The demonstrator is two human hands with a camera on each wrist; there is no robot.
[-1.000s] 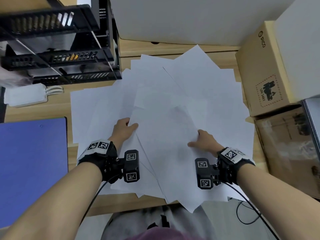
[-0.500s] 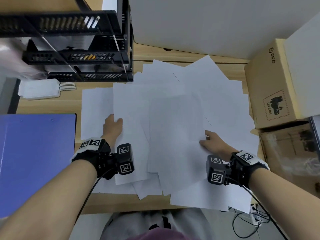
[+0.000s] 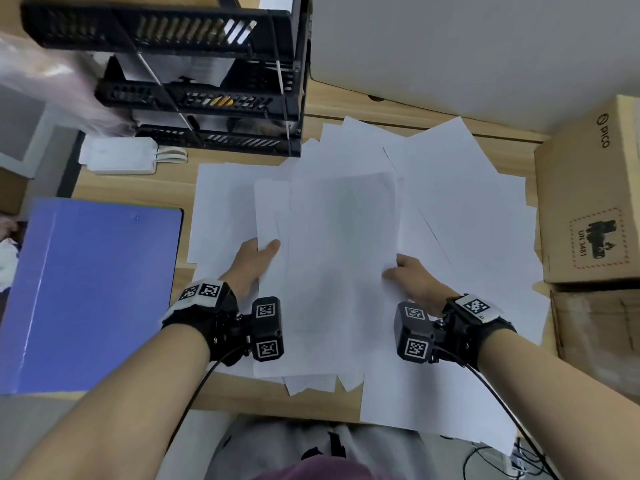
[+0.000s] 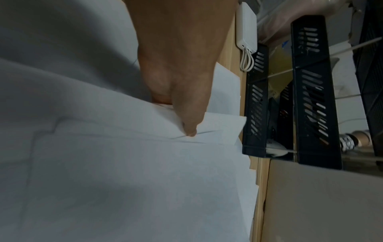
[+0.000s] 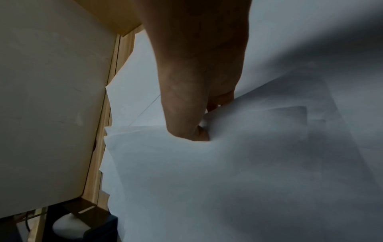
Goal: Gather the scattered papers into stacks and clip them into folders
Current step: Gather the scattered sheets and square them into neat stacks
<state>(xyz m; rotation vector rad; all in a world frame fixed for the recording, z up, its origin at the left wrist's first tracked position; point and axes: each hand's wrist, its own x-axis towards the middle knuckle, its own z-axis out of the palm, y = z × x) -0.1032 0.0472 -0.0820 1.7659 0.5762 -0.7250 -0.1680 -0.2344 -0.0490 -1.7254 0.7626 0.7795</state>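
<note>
Several white sheets lie spread over the wooden desk (image 3: 311,102), and a squared-up bundle of papers (image 3: 341,258) sits on top in the middle. My left hand (image 3: 254,263) pinches the bundle's left edge, thumb on top and fingers hidden beneath; in the left wrist view the left hand (image 4: 182,114) has its thumb pressed on the papers (image 4: 134,172). My right hand (image 3: 407,275) pinches the right edge the same way; the right wrist view shows the right hand (image 5: 199,117) with its thumb on the sheets (image 5: 228,180). A blue folder (image 3: 90,289) lies closed at the left.
A black tiered tray rack (image 3: 207,84) stands at the back left, with a white power bank (image 3: 117,155) in front of it. A cardboard box (image 3: 588,202) sits at the right and a large white board (image 3: 467,53) behind. Loose sheets (image 3: 460,209) overhang the front edge.
The fanned sheets have been drawn together into a squarer bundle. Both hands moved inward along its side edges, and the left thumb now lies on top.
</note>
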